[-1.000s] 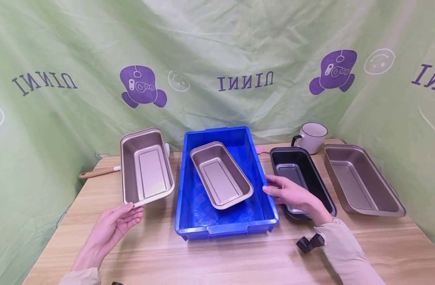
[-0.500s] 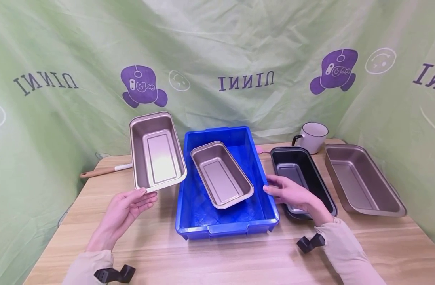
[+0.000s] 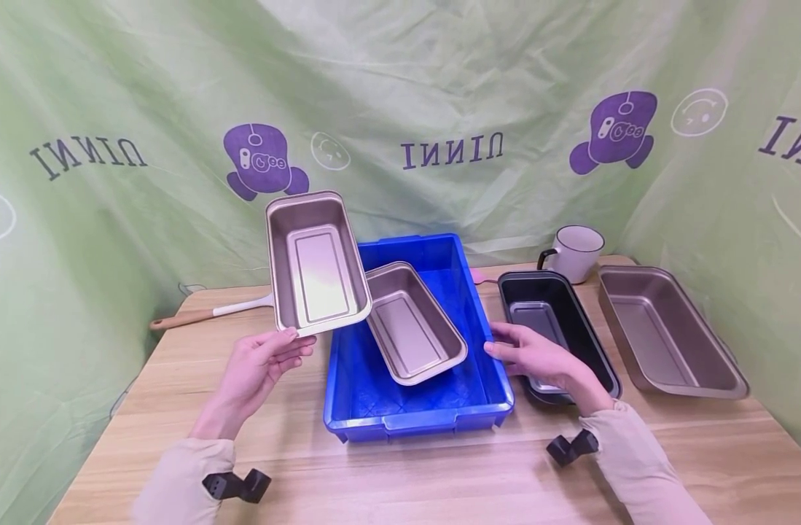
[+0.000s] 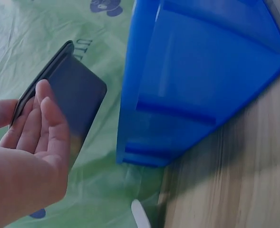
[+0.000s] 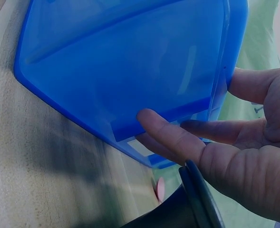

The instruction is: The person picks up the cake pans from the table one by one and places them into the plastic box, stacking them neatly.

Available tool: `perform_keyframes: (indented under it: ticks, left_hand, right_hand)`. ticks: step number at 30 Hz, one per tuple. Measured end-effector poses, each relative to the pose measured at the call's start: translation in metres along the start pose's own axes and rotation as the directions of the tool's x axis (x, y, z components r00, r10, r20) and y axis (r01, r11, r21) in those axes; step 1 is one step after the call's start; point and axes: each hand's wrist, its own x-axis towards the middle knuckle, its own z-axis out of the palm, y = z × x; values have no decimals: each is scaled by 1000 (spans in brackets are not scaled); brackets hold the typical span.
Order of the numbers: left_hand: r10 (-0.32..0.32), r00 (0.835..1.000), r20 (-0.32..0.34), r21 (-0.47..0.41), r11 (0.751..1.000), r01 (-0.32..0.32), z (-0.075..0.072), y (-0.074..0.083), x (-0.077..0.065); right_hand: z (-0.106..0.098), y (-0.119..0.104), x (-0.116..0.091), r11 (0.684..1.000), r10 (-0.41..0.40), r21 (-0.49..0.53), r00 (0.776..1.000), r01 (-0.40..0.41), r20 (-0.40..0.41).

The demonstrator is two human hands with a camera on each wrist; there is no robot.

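Note:
My left hand (image 3: 261,364) pinches the near rim of a bronze loaf pan (image 3: 318,271), thumb on top and fingers beneath. The pan is raised and tilted, its inside facing me, and it overlaps the left side of a blue plastic bin (image 3: 420,423). In the left wrist view, the held pan's dark outside (image 4: 78,90) shows beyond the fingers. A second bronze loaf pan (image 3: 413,328) lies slanted inside the bin, its upper left corner hidden. My right hand (image 3: 538,356) rests at the bin's right side, thumb at the rim and fairly straight fingers along the outer wall.
A black loaf pan (image 3: 573,332) stands right of the bin, partly under my right hand. Farther right is another bronze pan (image 3: 665,335). A white mug (image 3: 576,251) stands behind them. A wooden-handled utensil (image 3: 197,316) lies at the table's back left. Green cloth (image 3: 374,95) hangs behind.
My left hand has lifted its loaf pan and carried it rightward, from left of the bin to overlapping the bin's left edge. The white part of the utensil is uncovered. My right hand stays put.

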Motion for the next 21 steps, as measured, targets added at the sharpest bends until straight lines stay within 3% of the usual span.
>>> perform_keyframes:
  ticks: [5, 9, 13, 21]
  left_hand:
    - [28, 998, -50, 73, 997, -25, 15, -4, 8]
    - [14, 996, -89, 132, 991, -2, 26, -7, 14]
    - [-19, 993, -115, 160, 986, 38, 35, -10, 21]
    - [-106, 988, -116, 136, 983, 121, 58, -19, 34]
  right_hand:
    - [1, 0, 0, 1000, -6, -10, 1000, 6, 1]
    - [1, 0, 1, 1000, 6, 3, 1000, -6, -10]
    - [2, -1, 0, 1000, 8, 11, 1000, -7, -8]
    - [3, -4, 0, 1000, 5, 1, 1000, -5, -6]
